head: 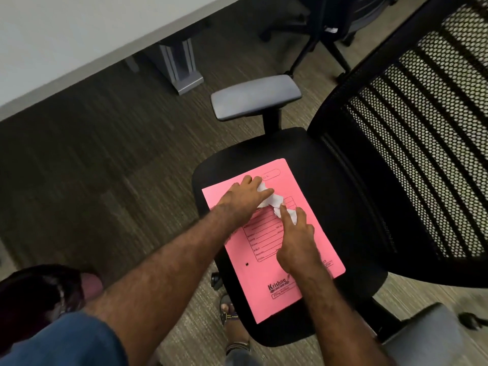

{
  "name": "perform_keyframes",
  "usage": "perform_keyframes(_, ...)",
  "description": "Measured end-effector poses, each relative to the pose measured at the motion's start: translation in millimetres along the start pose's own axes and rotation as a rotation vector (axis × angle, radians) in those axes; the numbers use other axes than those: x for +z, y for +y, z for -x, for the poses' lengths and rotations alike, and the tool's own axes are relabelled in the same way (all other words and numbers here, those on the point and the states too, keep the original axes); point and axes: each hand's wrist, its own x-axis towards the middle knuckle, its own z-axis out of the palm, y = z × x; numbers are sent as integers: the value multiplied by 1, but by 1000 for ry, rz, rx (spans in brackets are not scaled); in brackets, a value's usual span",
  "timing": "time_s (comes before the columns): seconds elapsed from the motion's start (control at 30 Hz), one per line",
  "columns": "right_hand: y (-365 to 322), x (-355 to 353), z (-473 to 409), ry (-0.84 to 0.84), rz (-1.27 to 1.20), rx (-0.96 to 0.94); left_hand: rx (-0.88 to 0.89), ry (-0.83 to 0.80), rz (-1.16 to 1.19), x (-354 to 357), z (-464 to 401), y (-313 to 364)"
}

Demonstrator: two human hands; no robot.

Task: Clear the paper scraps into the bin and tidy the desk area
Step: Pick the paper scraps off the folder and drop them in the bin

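A pink file folder (266,276) with printed lines lies flat on the black seat (351,215) of an office chair. White crumpled paper scraps (276,200) sit in a small heap on the folder's upper half. My left hand (245,196) rests palm down at the left of the heap, with its fingers over the scraps. From below, my right hand (297,237) touches the heap with the index finger extended. Part of the scraps is hidden under my fingers. No bin is in view.
The chair has a black mesh back (422,128) at the right and grey armrests (254,97). A white desk (79,30) with a grey leg (181,64) stands at the upper left over striped carpet. Another chair base (317,30) is at the top. My sandalled foot (233,323) is below the seat.
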Motion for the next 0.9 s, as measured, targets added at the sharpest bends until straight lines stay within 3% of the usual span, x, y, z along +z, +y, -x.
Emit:
perform_keyframes(0.2,6,5,-7,92,-27,39,-27,139,114,14,2,1)
perform_keyframes(0.4,10,8,-8,170,-133,61,52,165,85,33,9,0)
perform_keyframes(0.63,13,18,-10,178,-313,150,-84,292,338,29,19,7)
perform_keyframes(0.9,18,5,-13,188,-642,267,41,234,360,35,19,8)
